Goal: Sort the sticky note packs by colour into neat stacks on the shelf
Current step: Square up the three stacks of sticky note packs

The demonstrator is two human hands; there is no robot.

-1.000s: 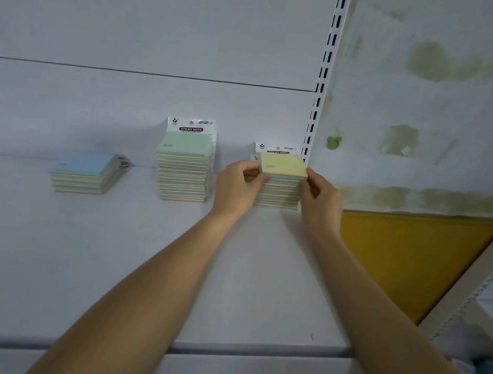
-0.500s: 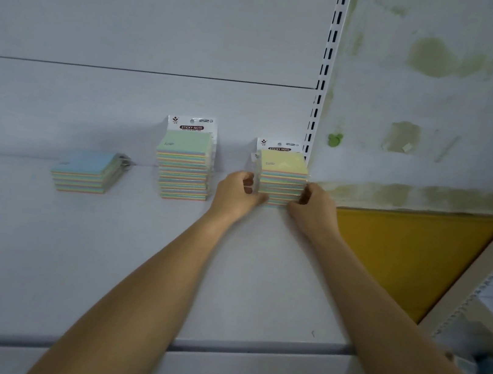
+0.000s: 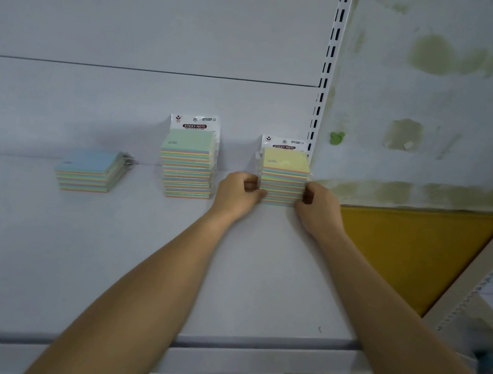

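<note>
On the white metal shelf (image 3: 99, 261), both hands clasp the yellow-topped stack of sticky note packs (image 3: 284, 176) at the back right corner, against the slotted white upright (image 3: 328, 71). The left hand (image 3: 239, 193) curls its fingers onto the stack's left side; the right hand (image 3: 318, 209) presses its right side. A green-topped stack (image 3: 188, 162) stands along the back edge, and a low blue-topped stack (image 3: 87, 171) lies further left.

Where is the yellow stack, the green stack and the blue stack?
yellow stack (image 3: 286, 160): head view, on its yellow top sheet.
green stack (image 3: 188, 143): head view, on its green top sheet.
blue stack (image 3: 88, 160): head view, on its blue top sheet.
</note>
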